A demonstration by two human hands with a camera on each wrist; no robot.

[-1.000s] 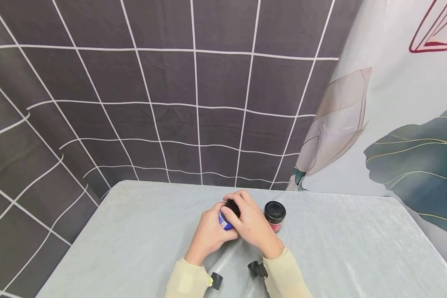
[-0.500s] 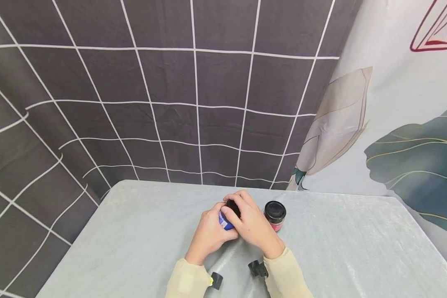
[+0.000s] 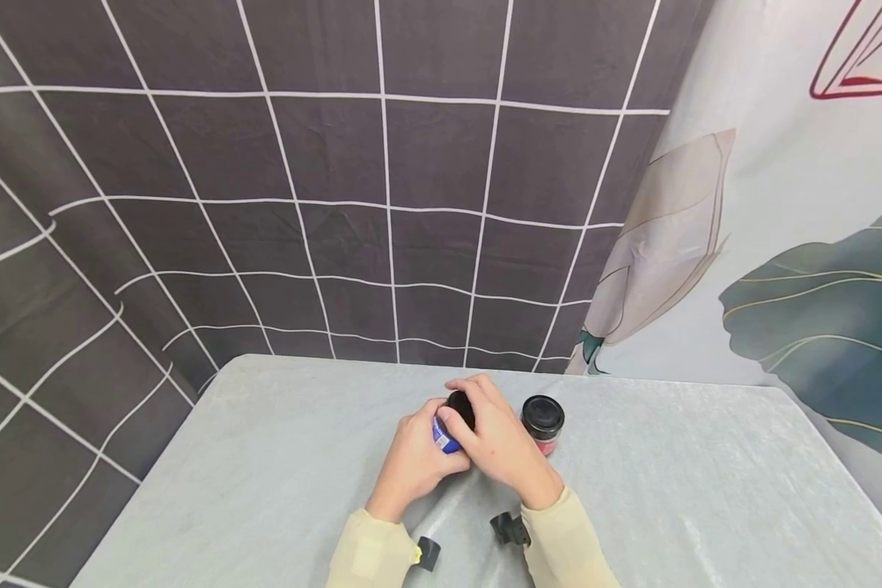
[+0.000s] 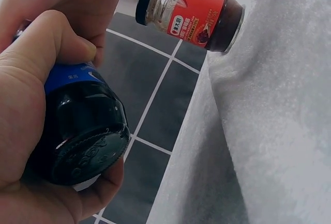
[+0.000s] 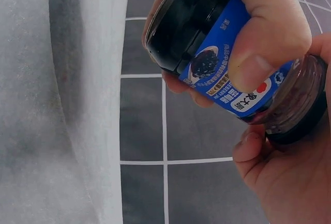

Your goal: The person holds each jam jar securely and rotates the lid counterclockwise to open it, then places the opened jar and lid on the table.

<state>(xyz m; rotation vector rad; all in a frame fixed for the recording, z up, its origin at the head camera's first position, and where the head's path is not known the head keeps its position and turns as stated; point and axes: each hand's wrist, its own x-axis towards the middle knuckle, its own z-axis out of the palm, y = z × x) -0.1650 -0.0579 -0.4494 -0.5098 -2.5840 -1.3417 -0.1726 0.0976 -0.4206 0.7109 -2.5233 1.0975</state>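
At twelve o'clock, a broad charcoal wall cloth (image 3: 331, 155) with white grid lines. At six o'clock, a table (image 3: 265, 465) under pale grey plush fabric. At three o'clock, a white hanging (image 3: 786, 188) with large green and beige leaves. Low at six o'clock, two cream cloth sleeves (image 3: 371, 551). Just above, a left hand (image 3: 415, 457) wrapped firmly round a dark-filled, blue-labelled glass jar (image 5: 214, 53), and a right hand (image 3: 496, 441) gripping its round black lid (image 3: 461, 407). Held tilted, clear of the tabletop. Near it, at three o'clock, a red-labelled, black-capped glass jar (image 3: 542, 423), standing upright. On both wrists, small black fittings (image 3: 429, 554).
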